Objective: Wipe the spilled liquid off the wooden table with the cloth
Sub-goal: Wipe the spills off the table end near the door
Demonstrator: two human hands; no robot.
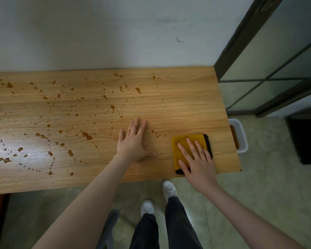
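A long wooden table (187, 97) runs along the wall. Brown drops and small puddles of spilled liquid (86, 135) are scattered over its left and middle parts. A folded yellow cloth (185, 142) with a black edge lies near the table's right front corner. My right hand (197, 162) rests flat on the cloth with straight, spread fingers. My left hand (133, 142) lies flat on the bare wood, to the left of the cloth, fingers straight.
A white tub (241, 135) holding brown liquid stands on the floor just past the table's right end. A black bin (305, 135) sits further right under a glass partition (276, 65). My legs and white shoes (169, 189) stand at the table's front edge.
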